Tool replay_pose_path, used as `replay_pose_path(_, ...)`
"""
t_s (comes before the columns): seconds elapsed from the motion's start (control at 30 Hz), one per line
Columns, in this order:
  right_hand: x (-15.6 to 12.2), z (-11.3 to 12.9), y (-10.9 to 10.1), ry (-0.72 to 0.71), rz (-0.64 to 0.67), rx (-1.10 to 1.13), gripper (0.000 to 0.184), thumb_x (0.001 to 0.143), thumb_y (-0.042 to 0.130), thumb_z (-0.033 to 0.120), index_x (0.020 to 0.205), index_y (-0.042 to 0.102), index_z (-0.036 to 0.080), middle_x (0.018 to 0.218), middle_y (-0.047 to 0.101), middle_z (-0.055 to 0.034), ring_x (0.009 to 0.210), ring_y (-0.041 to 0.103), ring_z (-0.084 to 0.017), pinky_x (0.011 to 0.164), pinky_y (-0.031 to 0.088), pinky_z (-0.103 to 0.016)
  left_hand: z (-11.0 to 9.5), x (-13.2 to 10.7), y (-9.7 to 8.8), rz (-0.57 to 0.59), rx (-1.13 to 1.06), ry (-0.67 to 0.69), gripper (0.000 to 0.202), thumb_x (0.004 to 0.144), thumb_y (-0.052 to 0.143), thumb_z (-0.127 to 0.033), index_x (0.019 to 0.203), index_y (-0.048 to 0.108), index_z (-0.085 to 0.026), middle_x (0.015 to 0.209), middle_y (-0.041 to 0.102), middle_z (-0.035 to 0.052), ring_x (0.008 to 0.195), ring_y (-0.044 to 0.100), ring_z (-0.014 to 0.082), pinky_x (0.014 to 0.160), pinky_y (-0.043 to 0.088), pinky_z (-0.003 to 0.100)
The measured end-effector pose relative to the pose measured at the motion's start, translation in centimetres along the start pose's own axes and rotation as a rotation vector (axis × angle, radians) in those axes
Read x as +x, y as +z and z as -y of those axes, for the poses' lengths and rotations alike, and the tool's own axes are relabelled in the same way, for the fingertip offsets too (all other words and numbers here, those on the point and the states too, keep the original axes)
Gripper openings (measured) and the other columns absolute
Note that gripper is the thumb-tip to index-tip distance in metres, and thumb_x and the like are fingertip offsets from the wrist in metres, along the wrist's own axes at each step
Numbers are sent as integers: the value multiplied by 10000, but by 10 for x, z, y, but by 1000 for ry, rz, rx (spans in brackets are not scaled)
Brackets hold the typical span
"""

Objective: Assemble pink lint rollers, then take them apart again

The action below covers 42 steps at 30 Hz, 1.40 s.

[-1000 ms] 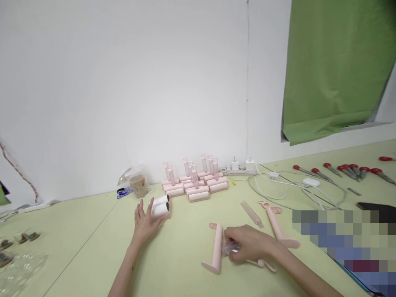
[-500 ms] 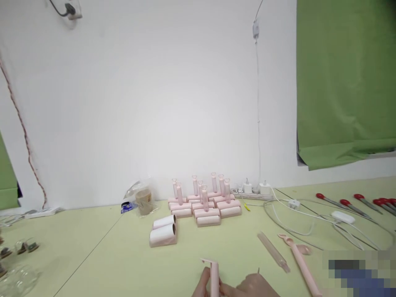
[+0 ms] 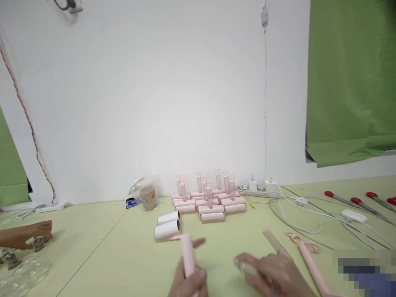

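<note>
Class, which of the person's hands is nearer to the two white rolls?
Left. The left hand is in front of the white rolls, slightly to their right; the right hand is much farther to their right.

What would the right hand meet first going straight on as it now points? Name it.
Probably the left hand, which grips a pink handle: the right hand points its fingers leftward toward it. Depth is unclear, so they might miss it.

The person's left grip [image 3: 188,284] holds a pink handle [image 3: 187,255] above the tabletop [image 3: 123,258]; the right grip [image 3: 274,272], near it, pinches a blurred clear piece [image 3: 239,264]; beyond, two white rolls [image 3: 167,230] lie left of clustered pink rollers [image 3: 212,210].
</note>
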State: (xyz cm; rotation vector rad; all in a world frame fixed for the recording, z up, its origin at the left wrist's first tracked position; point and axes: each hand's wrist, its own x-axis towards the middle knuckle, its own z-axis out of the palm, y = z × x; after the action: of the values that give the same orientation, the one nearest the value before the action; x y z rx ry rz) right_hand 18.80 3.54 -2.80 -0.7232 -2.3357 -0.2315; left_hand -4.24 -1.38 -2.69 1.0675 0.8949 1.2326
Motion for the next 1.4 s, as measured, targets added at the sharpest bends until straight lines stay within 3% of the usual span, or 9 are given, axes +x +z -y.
replay_pose_path(0.17, 5, -17, -14, 467, 2, 120, 216, 852, 403, 399, 976, 512, 259, 654, 592, 37, 526, 570, -118, 506, 402, -199, 8, 15, -11, -59, 288, -23, 508, 730, 501, -521, 1102, 347, -211, 556, 495, -59, 494, 494, 123, 553, 426, 278)
replay_pose_path(0.37, 7, 8, -13, 62, -59, -23, 183, 845, 454, 313, 1001, 531, 258, 711, 583, 10, 531, 540, -116, 486, 356, -207, 19, 31, 1, 26, 1079, 138, 429, 625, 623, -465, 943, 589, -179, 949, 504, 73, 968, 422, 261, 877, 319, 404)
replay_pose_path(0.47, 5, 19, -13, -156, -128, -157, 247, 869, 377, 190, 1048, 533, 259, 653, 578, 13, 460, 487, -102, 440, 296, -211, 12, 39, 16, -74, 953, 287, 427, 721, 511, -479, 1009, 543, -166, 958, 502, 85, 969, 435, 244, 887, 316, 393)
replay_pose_path(0.6, 6, 30, -14, -303, 3, -136, 320, 877, 349, 163, 1158, 462, 266, 768, 602, -5, 532, 510, -96, 452, 311, -202, 22, 43, 41, 105, 268, -32, 476, 772, 319, -585, 906, 499, -165, 692, 520, 19, 625, 522, 160, 623, 429, 309)
replay_pose_path(0.7, 5, 29, -16, -249, -40, 180, 386, 893, 274, 435, 1201, 384, 230, 937, 571, -66, 701, 544, -132, 523, 386, -207, 32, 39, 46, 51, 28, -130, 428, 689, 487, -572, 868, 447, -185, 542, 431, -64, 398, 400, 83, 400, 332, 198)
replay_pose_path(0.9, -2, 20, -21, 240, -254, 688, 616, 816, 90, 643, 772, 509, 193, 509, 366, 45, 395, 350, -89, 403, 300, -207, 26, 24, 36, 25, 601, 75, 244, 736, 522, -414, 771, 496, -174, 552, 387, -73, 496, 363, 78, 471, 285, 174)
replay_pose_path(1.07, 2, 23, -19, 285, -133, 522, 490, 869, 216, 518, 612, 472, 187, 494, 436, 24, 437, 417, -98, 464, 317, -222, 24, 15, 43, 122, 852, 125, 136, 790, 417, -274, 877, 488, -198, 636, 474, -49, 594, 435, 107, 551, 318, 184)
replay_pose_path(1.2, 9, 29, -14, 344, 18, 250, 253, 845, 368, 385, 825, 529, 191, 717, 563, -30, 616, 516, -152, 594, 387, -271, 25, 11, 48, 128, 1103, 195, 145, 779, 376, -211, 873, 487, -201, 611, 486, -43, 562, 449, 114, 535, 309, 197)
replay_pose_path(1.4, 7, 38, -9, 253, 233, 564, 149, 864, 354, 226, 952, 475, 219, 957, 488, -32, 719, 533, -105, 653, 427, -221, 26, 8, 55, 168, 1357, 173, 96, 668, 434, -149, 690, 525, -172, 601, 559, 4, 545, 505, 133, 514, 312, 216)
